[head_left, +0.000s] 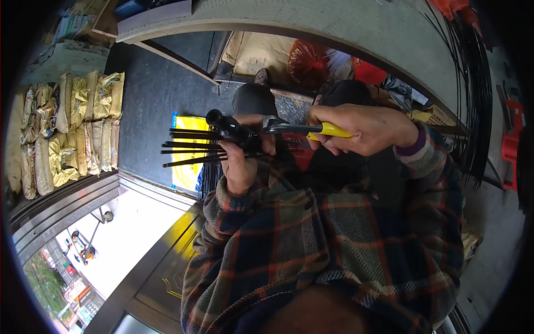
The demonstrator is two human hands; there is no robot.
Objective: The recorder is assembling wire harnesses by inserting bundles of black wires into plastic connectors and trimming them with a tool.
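My left hand (239, 164) is closed around a knobbed black piece (225, 123) and several thin black rods (189, 150), whose ends stick out to the left. These parts resemble a folded umbrella frame, but I cannot make out the kind for certain. In my right hand (361, 128) is a pair of pliers (334, 130) with yellow and black handles. The pliers' metal head reaches the fingers of my left hand, beside the black piece. Whether the jaws grip anything is hidden. Both hands are above my lap, between my knees and my chest.
A grey worktop (267, 19) spans the far side, and a bundle of thin black rods (473, 111) hangs over its right part. Wrapped packages (72, 128) are stacked at left. A yellow sack (190, 147) lies on the dark floor. Red plastic (307, 64) sits under the worktop.
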